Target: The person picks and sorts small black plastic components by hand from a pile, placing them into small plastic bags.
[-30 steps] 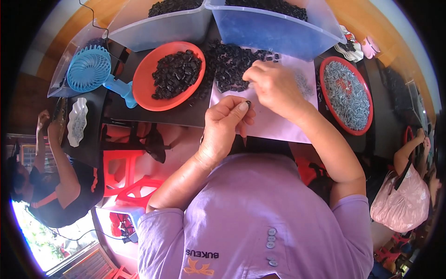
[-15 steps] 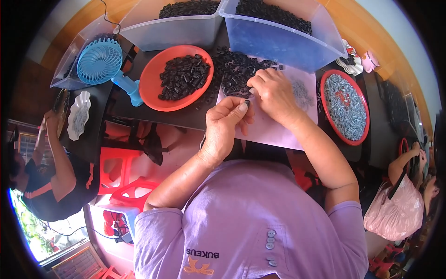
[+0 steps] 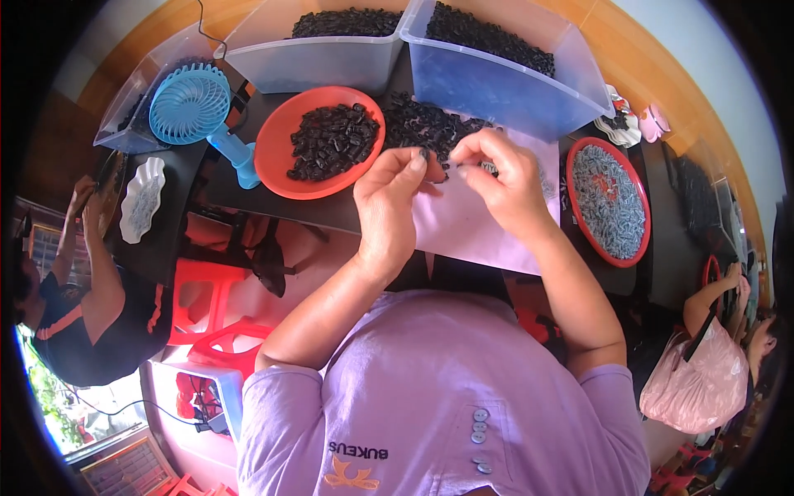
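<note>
My left hand (image 3: 385, 211) is raised over the near edge of the table, thumb and fingers closed on a small black plastic part (image 3: 425, 154). Close by on its right, my right hand (image 3: 511, 188) has its thumb and forefinger drawn together in a pinch; whatever lies between them is too small to make out. Under both hands spreads a pink sheet (image 3: 463, 227). A heap of loose black plastic parts (image 3: 430, 124) lies just beyond my fingers. Some small silver screws (image 3: 547, 185) lie on the sheet, partly hidden behind my right hand.
Left of the heap stands an orange-red basin (image 3: 271, 157) of black parts, beside a blue fan (image 3: 190, 106). A red tray (image 3: 616, 261) of silver screws is at right. Clear bins (image 3: 322, 70) line the back. Co-workers sit at left (image 3: 103, 306) and right (image 3: 699, 380).
Both hands have lifted slightly away from my body. My right hand has come back from the heap, its fingertips now close beside the left hand's. The view has shifted a little.
</note>
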A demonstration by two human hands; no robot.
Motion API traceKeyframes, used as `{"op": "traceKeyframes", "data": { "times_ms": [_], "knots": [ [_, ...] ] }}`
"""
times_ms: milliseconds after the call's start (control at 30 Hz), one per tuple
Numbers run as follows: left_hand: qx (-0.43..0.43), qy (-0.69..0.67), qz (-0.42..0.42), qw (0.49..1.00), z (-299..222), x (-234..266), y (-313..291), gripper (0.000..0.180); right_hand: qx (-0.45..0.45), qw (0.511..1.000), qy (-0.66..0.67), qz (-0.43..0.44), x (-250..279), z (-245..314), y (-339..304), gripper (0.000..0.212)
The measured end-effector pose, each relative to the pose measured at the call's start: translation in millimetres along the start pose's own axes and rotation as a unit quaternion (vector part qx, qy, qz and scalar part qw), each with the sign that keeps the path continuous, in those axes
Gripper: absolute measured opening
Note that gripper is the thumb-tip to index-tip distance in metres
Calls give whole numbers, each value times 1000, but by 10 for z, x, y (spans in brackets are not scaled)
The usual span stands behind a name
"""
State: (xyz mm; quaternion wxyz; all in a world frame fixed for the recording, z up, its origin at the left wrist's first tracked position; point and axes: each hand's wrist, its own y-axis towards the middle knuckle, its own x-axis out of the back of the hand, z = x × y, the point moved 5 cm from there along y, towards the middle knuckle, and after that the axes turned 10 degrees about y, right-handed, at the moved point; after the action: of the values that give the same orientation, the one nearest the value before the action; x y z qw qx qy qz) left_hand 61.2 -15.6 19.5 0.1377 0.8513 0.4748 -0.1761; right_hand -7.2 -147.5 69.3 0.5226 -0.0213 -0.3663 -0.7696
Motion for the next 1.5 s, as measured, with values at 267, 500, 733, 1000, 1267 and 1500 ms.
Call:
{"op": "traceKeyframes", "data": {
  "times_ms": [267,500,733,1000,1267,1500],
  "knots": [
    [138,-122,4,983,139,-280,133,19,-20,989,141,-38,-298,192,-258,29],
    [135,-104,-9,985,192,-279,41,14,-41,988,141,-52,-219,193,-363,28],
    [74,7,61,995,261,-240,-43,14,-143,963,221,-55,188,21,-69,23],
    [40,45,70,996,198,-218,-52,13,-185,940,281,-54,64,-128,-171,17],
    [58,55,60,995,276,-195,-106,13,-33,993,70,-84,77,40,-253,13],
    [30,150,102,983,259,-141,-154,13,-160,967,198,31,177,-94,-98,11]
  ]
}}
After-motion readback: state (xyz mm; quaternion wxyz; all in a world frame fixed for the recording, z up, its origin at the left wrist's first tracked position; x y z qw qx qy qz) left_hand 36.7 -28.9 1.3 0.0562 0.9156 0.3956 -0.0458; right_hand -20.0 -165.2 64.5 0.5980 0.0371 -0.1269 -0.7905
